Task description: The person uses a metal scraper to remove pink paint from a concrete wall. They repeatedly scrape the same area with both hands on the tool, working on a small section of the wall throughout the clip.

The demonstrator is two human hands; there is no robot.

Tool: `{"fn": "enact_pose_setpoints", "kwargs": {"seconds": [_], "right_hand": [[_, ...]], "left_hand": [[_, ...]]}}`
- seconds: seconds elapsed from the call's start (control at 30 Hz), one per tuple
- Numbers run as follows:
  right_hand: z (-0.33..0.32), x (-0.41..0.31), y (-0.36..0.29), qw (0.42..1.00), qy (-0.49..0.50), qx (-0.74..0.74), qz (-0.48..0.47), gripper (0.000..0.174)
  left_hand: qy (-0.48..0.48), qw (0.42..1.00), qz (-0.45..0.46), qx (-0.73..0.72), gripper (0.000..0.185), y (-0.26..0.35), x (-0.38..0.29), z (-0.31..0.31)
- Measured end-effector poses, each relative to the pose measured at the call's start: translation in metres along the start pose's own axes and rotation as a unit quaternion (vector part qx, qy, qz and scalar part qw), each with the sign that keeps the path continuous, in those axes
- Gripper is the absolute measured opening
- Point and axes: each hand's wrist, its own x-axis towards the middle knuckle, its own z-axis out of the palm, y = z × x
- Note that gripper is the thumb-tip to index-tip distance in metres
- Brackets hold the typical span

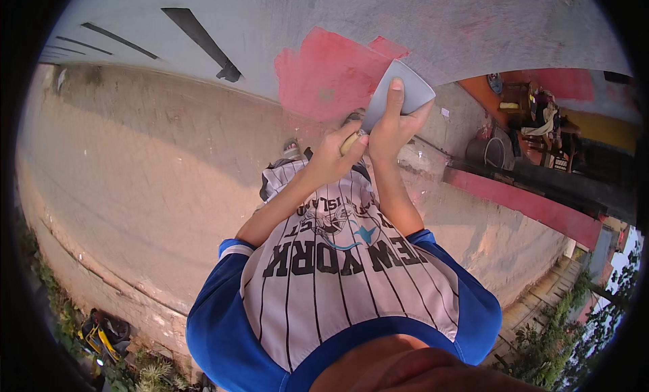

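A wide-bladed putty knife (377, 104) is held between both hands in front of the wall. My left hand (332, 156) is wrapped around its yellowish handle (350, 144). My right hand (393, 131) grips the grey blade, thumb pressed flat on the near face and the other fingers mostly hidden behind it. Beyond the blade, the grey painted wall (456, 32) carries an uneven red patch (329, 70). A corner of the blade overlaps the patch in view; whether it touches the wall I cannot tell.
Dark slots (203, 39) pierce the wall at left. Concrete floor (167, 179) lies around my sandalled foot (291, 149). At right are a bucket (494, 152), a red-faced ledge (522, 204) and a cluttered doorway area with a wooden chair (550, 148). Plants (152, 371) line the lower left.
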Motion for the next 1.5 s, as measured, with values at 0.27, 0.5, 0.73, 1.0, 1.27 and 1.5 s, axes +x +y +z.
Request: {"fn": "enact_pose_setpoints", "kwargs": {"seconds": [0.27,0.5,0.73,1.0,1.27,1.5], "right_hand": [[-0.007,0.002,-0.005,0.998,-0.019,0.029,-0.043,0.043],[-0.013,-0.006,-0.026,0.996,-0.021,0.069,-0.052,0.037],[-0.015,-0.012,-0.007,0.997,-0.040,0.065,0.005,0.035],[-0.004,-0.003,-0.005,0.997,-0.028,0.053,-0.048,0.037],[-0.008,0.002,0.007,0.995,-0.061,0.062,-0.056,0.039],[0.001,0.003,0.010,0.997,-0.016,0.049,-0.052,0.035]], "left_hand": [[0.037,0.989,0.118,0.080,0.033,0.005,0.000,0.006],[0.015,0.998,0.061,0.022,0.036,0.022,-0.016,0.013],[0.011,1.000,-0.009,-0.025,0.037,0.019,-0.028,0.015],[-0.022,0.992,-0.064,-0.107,0.039,0.013,-0.017,0.010],[0.011,0.995,-0.041,-0.096,0.039,0.004,-0.011,0.016],[0.014,0.999,-0.015,-0.047,0.036,0.003,-0.004,0.006]]}}
